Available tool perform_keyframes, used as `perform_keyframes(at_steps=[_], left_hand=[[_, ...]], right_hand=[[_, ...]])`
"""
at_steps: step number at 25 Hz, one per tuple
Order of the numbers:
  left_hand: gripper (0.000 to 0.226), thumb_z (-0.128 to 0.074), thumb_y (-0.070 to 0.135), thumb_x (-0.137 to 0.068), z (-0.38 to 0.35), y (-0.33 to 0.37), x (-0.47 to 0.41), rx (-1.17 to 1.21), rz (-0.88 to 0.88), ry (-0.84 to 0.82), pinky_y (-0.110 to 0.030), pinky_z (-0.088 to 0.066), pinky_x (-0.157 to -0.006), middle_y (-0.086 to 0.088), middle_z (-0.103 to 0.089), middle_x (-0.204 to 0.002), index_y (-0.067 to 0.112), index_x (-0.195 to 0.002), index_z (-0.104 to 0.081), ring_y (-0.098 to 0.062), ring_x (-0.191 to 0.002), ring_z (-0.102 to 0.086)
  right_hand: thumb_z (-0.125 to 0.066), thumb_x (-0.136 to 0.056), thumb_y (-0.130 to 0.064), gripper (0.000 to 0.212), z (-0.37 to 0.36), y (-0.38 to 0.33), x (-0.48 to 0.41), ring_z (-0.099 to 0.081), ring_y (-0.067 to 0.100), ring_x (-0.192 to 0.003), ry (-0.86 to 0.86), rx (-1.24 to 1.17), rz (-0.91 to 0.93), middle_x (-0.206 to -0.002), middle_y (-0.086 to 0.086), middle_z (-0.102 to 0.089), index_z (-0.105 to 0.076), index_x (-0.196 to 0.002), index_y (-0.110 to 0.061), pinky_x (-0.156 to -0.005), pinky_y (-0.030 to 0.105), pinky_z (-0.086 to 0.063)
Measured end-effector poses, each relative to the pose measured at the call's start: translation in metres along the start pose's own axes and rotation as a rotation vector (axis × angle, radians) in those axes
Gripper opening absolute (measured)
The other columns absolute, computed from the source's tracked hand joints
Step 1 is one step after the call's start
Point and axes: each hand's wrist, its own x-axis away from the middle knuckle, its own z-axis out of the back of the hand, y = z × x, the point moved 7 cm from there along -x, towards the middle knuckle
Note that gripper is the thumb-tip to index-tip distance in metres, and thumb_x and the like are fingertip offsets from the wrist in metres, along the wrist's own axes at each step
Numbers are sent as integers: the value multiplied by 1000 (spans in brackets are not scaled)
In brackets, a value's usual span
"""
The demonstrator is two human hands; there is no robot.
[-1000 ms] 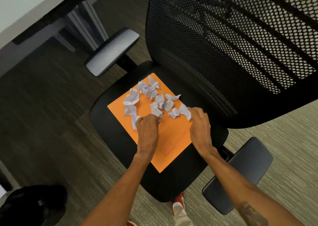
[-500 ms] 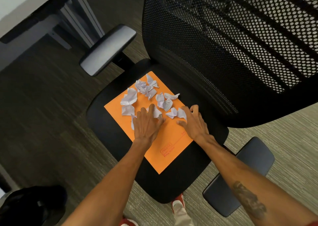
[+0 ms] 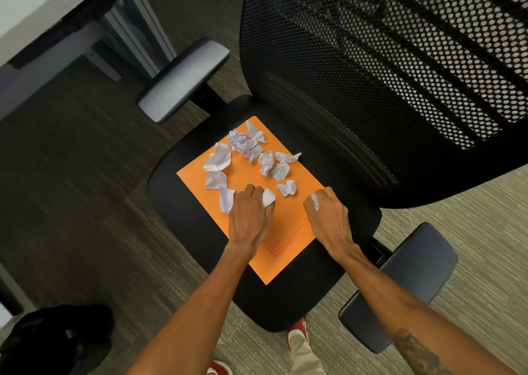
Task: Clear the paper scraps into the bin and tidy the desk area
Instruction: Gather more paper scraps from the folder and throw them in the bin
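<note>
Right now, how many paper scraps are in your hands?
2: one scrap in the left hand, another in the right hand. More may be hidden inside the closed fists.

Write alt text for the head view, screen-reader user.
Two bare hands, left hand and right hand, each close on a crumpled paper scrap above an orange envelope on a black office chair seat; more paper scraps lie scattered there.

White paper scraps (image 3: 247, 157); orange envelope (image 3: 288, 226); black mesh chair (image 3: 371, 69); grey carpet (image 3: 85, 203).
</note>
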Motion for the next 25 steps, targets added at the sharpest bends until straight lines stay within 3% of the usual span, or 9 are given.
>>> perform_keyframes(at_steps=[3, 5, 7, 9, 12, 14, 19, 22, 25], left_hand=[[37, -39, 44, -102, 18, -13, 9, 11, 89, 78, -31, -37, -53, 0, -58, -79, 15, -88, -57, -23, -67, -60], [21, -37, 33, -101, 26, -29, 12, 76, 138, 103, -34, -40, -56, -1, -57, -90, 19, -107, -51, -24, -68, -60], [38, -43, 11, -99, 29, -44, 12, 42, 171, 120, -38, -46, -57, -5, -49, -113, 23, -134, -40, -22, -70, -56], [61, -50, 0, -94, 27, -54, 11, -99, 191, 110, -38, -50, -56, -10, -39, -126, 26, -146, -32, -21, -68, -51], [61, -50, 2, -94, 14, -61, 14, -209, 229, 39, -35, -47, -60, -15, -37, -129, 27, -147, -34, -19, -68, -47], [57, -51, 6, -95, 3, -64, 18, -250, 239, -22, -35, -46, -61, -14, -38, -122, 27, -145, -35, -20, -68, -46], [52, -51, 9, -96, -8, -59, 15, -386, 204, -69, -32, -44, -59, -12, -41, -114, 23, -142, -32, -18, -70, -45], [51, -52, 10, -98, -9, -60, 9, -415, 173, -103, -33, -47, -65, -11, -44, -126, 18, -145, -32, -20, -79, -54], [36, -51, 11, -99, -6, -59, 9, -358, 132, -105, -35, -51, -70, -9, -47, -125, 14, -133, -39, -24, -86, -60]], right_hand=[[-56, -102, -28, 32, 6, -23, 1, -43, 11, -55, 60, -11, 142, -76, -2, -47, -46, -74, -17, -50, 28, -37], [-51, -103, -15, 5, -3, -31, -5, -45, 10, -58, -25, 8, 153, -95, -1, -49, -55, -99, -16, -50, 27, -37], [-51, -97, 3, 43, -17, -35, -13, -49, 14, -62, -107, 100, 148, -124, 4, -41, -48, -133, -20, -49, 28, -41], [-54, -96, 3, 56, -25, -43, -16, -52, 14, -69, -147, 128, 160, -141, 7, -30, -40, -144, -23, -52, 25, -41], [-55, -102, -24, 44, -39, -49, -14, -58, 23, -94, -235, 59, 110, -147, 8, -27, -41, -144, -25, -74, 35, -53], [-55, -102, -29, 40, -49, -46, -10, -56, 26, -106, -298, 36, 64, -141, 7, -31, -45, -140, -23, -84, 40, -54], [-51, -104, -29, 22, -54, -45, 0, -51, 15, -92, -250, 180, 156, -122, 7, -43, -55, -121, -15, -73, 25, -44], [-44, -107, -27, 22, -58, -45, 6, -51, 14, -88, -244, 219, 199, -118, 7, -51, -53, -122, -14, -72, 24, -41], [-45, -106, -24, 19, -54, -45, 11, -55, 17, -81, -191, 186, 188, -111, 8, -55, -54, -118, -11, -70, 29, -47]])
